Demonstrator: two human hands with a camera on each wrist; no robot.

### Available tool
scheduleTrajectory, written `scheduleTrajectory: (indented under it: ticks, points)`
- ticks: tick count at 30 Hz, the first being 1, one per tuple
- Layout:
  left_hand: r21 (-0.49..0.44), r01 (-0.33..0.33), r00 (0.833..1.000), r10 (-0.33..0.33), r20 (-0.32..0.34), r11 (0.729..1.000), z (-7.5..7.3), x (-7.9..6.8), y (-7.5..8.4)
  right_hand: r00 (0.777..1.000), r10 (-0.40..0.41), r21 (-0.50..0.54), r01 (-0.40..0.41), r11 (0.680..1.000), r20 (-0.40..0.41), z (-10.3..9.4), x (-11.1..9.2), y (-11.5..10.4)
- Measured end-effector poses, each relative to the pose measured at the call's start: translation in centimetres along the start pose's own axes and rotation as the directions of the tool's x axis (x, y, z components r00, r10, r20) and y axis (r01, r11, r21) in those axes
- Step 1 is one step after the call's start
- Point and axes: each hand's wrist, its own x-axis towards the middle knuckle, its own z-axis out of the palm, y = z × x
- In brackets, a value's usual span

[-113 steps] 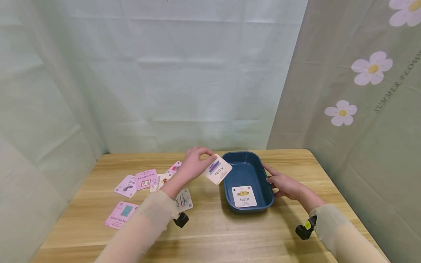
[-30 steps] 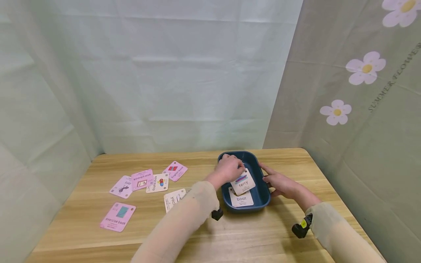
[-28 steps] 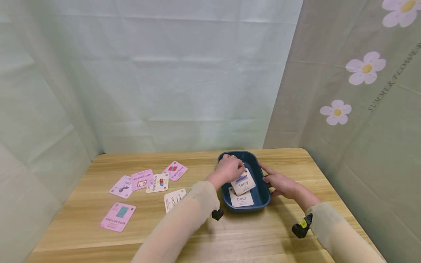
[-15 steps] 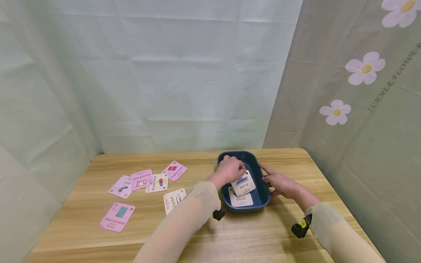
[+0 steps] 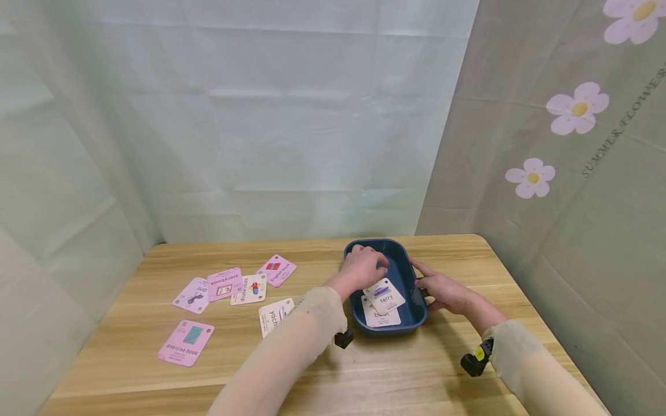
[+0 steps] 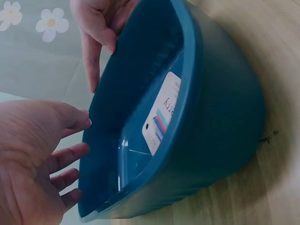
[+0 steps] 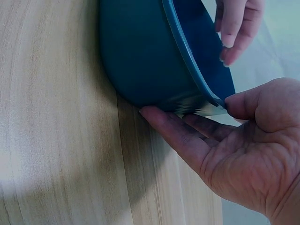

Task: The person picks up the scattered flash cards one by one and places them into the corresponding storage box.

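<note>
My left hand (image 5: 362, 267) hovers over the left side of a blue plastic bin (image 5: 391, 331), its fingers loosely bent and holding nothing. Below it, inside the bin, a "ferry" flash card (image 5: 384, 296) lies partly over a "boat" flash card (image 5: 382, 320). The left wrist view shows a gap between my left fingertips and the ferry card (image 6: 161, 112). At the bin's right side my right hand (image 5: 448, 293) grips the wall, with the thumb at the rim and the fingers against the outside, as the right wrist view shows.
Left of the bin lie several flash cards: "yacht" (image 5: 274, 316), partly behind my left sleeve, "English book" (image 5: 277, 271), "spaceship" (image 5: 248, 289), "storybook" (image 5: 225, 284), "ant" (image 5: 191, 296) and "exercise book" (image 5: 186, 343). Curtains hang behind the wooden table (image 5: 130, 323).
My left hand brought the ferry card rightward from beside the bin to over the boat card, then let it go; it dropped slightly. My right hand stays on the bin.
</note>
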Motion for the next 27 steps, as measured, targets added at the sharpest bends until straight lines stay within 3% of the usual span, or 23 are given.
scheduleTrajectory:
  ticks: [8,20,27]
  points:
    - [-0.057,-0.016,1.000,0.015,-0.025,0.998,-1.3,-0.2,-0.2,1.000,-0.008,0.008,0.008,1.000,0.001,0.0,0.0,0.1]
    - [-0.153,-0.107,0.993,0.096,-0.075,0.982,-4.0,-1.4,0.2,1.000,-0.010,-0.002,0.010,1.000,0.007,-0.1,-0.1,0.0]
    - [-0.156,-0.163,0.983,0.147,-0.108,0.974,-6.1,-2.2,0.4,1.000,-0.007,0.017,0.006,1.000,0.008,0.0,-0.1,0.0]
